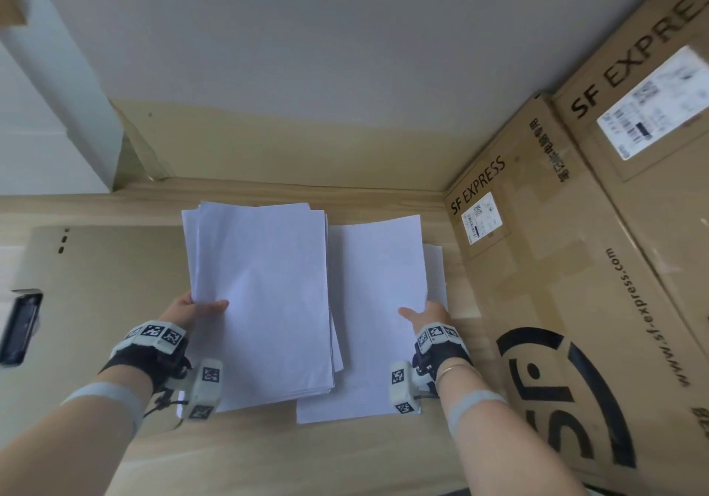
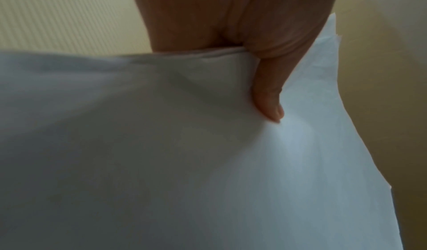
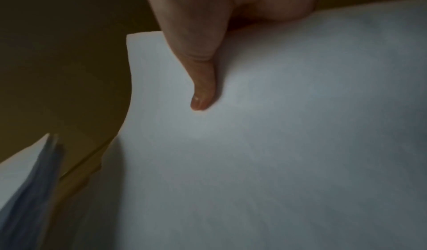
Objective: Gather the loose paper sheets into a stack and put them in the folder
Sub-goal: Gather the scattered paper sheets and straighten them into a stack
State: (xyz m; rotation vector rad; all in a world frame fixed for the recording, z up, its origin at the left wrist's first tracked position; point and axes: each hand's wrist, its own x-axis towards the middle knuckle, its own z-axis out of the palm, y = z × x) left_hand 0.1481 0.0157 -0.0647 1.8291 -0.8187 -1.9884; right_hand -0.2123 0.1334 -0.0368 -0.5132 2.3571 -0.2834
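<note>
Gathering step was in hand; sheets not yet one stack, nothing in the folder. Left hand [image 1: 193,309] pinched the near-left edge of a thick stack [image 1: 261,296], thumb on top, fingers hidden beneath, as the left wrist view confirmed. The stack was held over the middle of the desk [image 1: 345,457], edges ragged, several sheets fanned out at its near-right corner.

Right hand [image 1: 426,317] pinched a single sheet [image 1: 378,319] at its right edge, thumb pressed on top, fingers under. That sheet lay just right of the stack, its left margin tucked beneath it. Another sheet [image 1: 435,273] showed past it toward the boxes [image 1: 537,265] along the desk's right edge.

A tan flat panel [image 1: 107,265] on the desk's left side was probably the folder; could not be sure.

Both forearms reached forward, roughly parallel, wrists level, palms turned inward.

Judgement: next move called for sliding the right sheet onto or under the stack, collecting the last sheet, then squaring the edges against the desk before heading left to the folder. Thin paper would buckle if pushed fast.
</note>
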